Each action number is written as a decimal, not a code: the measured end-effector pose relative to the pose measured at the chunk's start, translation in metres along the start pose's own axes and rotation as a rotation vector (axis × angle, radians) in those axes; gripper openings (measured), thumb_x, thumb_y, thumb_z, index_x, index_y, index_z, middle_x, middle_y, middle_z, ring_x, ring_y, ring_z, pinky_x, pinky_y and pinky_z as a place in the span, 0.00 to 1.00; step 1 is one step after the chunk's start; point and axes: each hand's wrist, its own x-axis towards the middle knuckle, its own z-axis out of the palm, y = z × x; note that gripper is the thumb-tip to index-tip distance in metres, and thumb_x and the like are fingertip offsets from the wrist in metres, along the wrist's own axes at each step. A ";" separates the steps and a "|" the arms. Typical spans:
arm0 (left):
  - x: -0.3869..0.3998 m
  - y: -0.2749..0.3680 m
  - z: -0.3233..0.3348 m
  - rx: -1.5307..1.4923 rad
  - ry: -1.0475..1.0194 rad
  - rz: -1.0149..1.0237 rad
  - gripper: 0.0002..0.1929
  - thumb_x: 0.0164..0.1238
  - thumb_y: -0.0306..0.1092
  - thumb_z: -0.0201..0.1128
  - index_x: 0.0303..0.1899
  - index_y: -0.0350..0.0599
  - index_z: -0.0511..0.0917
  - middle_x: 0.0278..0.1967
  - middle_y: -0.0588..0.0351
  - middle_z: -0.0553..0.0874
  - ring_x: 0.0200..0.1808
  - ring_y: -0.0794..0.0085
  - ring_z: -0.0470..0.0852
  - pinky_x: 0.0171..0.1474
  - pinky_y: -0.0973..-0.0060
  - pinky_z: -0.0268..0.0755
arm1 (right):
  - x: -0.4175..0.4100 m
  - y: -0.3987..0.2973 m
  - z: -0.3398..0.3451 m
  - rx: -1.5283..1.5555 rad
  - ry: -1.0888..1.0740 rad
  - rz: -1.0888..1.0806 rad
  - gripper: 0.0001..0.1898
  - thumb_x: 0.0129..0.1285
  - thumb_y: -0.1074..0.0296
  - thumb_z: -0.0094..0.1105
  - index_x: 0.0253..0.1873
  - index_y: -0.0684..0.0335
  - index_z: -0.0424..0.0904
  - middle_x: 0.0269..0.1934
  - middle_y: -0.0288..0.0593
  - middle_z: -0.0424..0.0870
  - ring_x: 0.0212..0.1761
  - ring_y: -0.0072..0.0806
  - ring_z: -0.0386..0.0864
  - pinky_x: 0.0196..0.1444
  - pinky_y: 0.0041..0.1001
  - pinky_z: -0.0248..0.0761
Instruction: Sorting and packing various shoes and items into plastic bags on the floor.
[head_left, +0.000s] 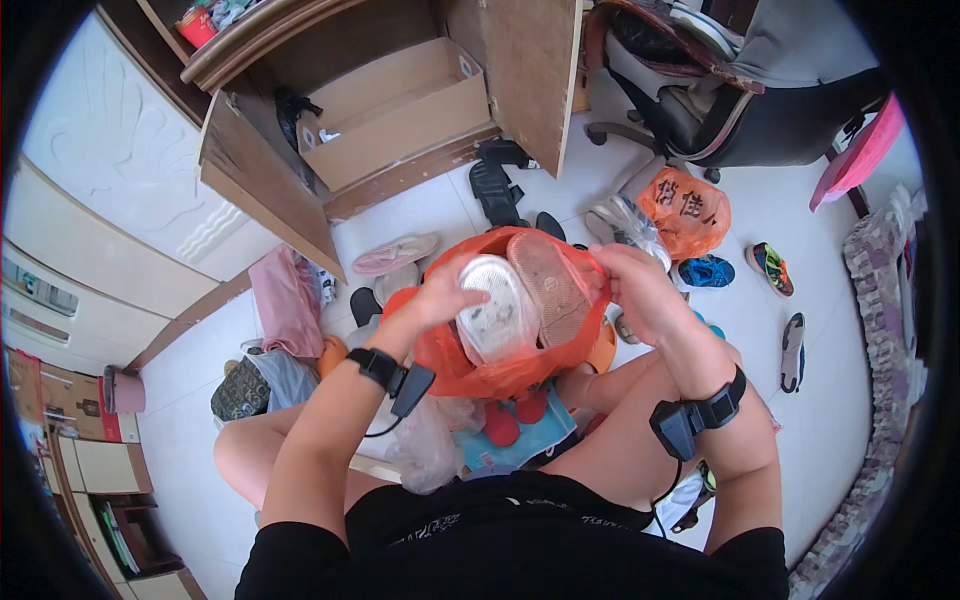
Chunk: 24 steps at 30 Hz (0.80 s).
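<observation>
An orange plastic bag (480, 379) lies spread between my legs, its mouth facing up. Inside it sit a shoe with a white sole (496, 307) and another with a tan, worn sole (551, 292), both soles up. My left hand (442, 292) grips the white-soled shoe, thumb across the sole; its fingers are partly hidden at the shoe's edge. At the bag's right rim, my right hand (637, 285) pinches the plastic. Below the bag are red slippers (501, 424) on a light-blue bag (540, 435), beside a clear plastic bag (427, 442).
Ahead, a wooden cabinet with both doors ajar holds a cardboard box (405, 135). Black sandals (493, 191), pink shoes (394, 255), blue shoes (706, 271) and a second orange bag (684, 214) are on the tiles. An office chair (750, 120) stands at the far right.
</observation>
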 end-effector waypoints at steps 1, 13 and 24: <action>0.005 0.008 0.000 -0.006 0.001 0.001 0.31 0.50 0.31 0.69 0.58 0.37 0.67 0.47 0.47 0.80 0.50 0.64 0.79 0.55 0.72 0.69 | 0.000 0.000 -0.002 0.034 -0.008 -0.027 0.15 0.62 0.56 0.56 0.36 0.64 0.75 0.27 0.33 0.73 0.29 0.19 0.69 0.35 0.20 0.62; -0.016 0.062 -0.023 0.607 -0.071 0.093 0.25 0.65 0.39 0.55 0.58 0.32 0.66 0.53 0.40 0.75 0.56 0.53 0.74 0.56 0.64 0.68 | 0.004 -0.014 -0.048 0.298 0.145 0.032 0.11 0.61 0.55 0.53 0.35 0.57 0.74 0.28 0.31 0.75 0.30 0.23 0.71 0.39 0.25 0.63; -0.060 -0.074 -0.185 0.065 0.126 -0.508 0.19 0.62 0.39 0.59 0.52 0.39 0.74 0.40 0.56 0.82 0.38 0.73 0.81 0.37 0.77 0.76 | 0.022 -0.020 -0.085 0.261 0.152 0.095 0.10 0.63 0.56 0.51 0.36 0.56 0.75 0.30 0.30 0.78 0.32 0.21 0.73 0.39 0.23 0.64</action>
